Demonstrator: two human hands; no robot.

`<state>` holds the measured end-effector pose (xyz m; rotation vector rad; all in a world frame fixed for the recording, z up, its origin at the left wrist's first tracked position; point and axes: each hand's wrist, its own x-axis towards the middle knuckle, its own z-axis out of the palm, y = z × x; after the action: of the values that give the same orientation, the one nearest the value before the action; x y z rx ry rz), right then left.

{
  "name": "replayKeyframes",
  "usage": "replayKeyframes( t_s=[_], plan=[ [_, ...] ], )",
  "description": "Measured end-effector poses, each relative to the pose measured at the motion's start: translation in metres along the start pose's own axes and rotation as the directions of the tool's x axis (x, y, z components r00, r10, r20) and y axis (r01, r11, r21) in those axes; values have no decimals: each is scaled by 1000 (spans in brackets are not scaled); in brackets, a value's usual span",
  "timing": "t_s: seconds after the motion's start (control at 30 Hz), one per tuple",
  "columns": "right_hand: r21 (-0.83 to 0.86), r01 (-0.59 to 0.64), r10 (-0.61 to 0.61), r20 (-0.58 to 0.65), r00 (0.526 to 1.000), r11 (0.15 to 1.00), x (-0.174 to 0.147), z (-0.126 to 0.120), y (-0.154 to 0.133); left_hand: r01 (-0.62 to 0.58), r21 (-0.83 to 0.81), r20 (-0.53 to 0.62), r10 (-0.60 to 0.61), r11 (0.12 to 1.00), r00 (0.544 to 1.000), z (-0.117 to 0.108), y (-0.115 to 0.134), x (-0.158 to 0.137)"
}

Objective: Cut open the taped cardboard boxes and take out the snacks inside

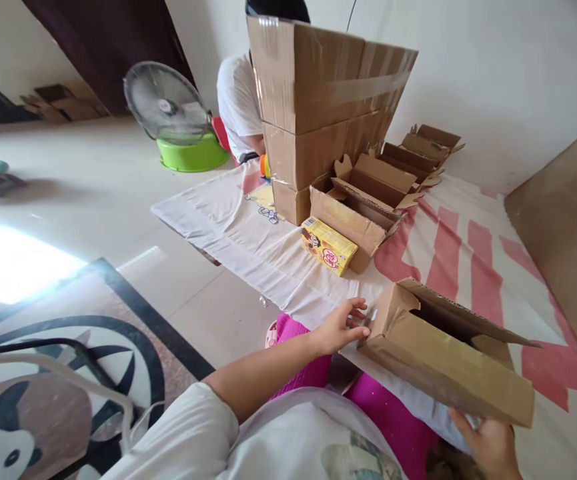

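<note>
An open cardboard box (458, 367) lies along the near edge of the cloth-covered table, its top flaps raised. My left hand (341, 327) is at the box's left end, where a piece of clear tape (373, 317) shines. Its fingers are apart and slightly bent, with the tips at or close to the cardboard. Around the lower edge near the right end is my right hand (491, 443), thumb against the box and other fingers partly hidden. Beyond my left hand, a yellow printed carton (329, 245) rests against another open cardboard box (351, 223).
Several open boxes (398, 173) run back in a row beside a tall stack of taped boxes (318, 87). A person in a white sleeve (238, 93) sits behind the stack. A fan (168, 103) stands in a green basin (193, 153). A large brown surface (563, 233) borders the right side.
</note>
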<state>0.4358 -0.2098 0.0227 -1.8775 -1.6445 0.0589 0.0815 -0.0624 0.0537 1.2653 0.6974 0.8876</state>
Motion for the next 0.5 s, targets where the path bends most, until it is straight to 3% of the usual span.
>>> replayKeyframes(
  t_s=[0.3, 0.5],
  plan=[
    [42, 41, -43, 42, 998, 998, 1, 14, -4, 144, -277, 95, -122, 950, 988, 0, 16, 10],
    [80, 4, -9, 66, 998, 997, -1, 13, -3, 158, -321, 77, -141, 934, 987, 5, 15, 11]
  ],
)
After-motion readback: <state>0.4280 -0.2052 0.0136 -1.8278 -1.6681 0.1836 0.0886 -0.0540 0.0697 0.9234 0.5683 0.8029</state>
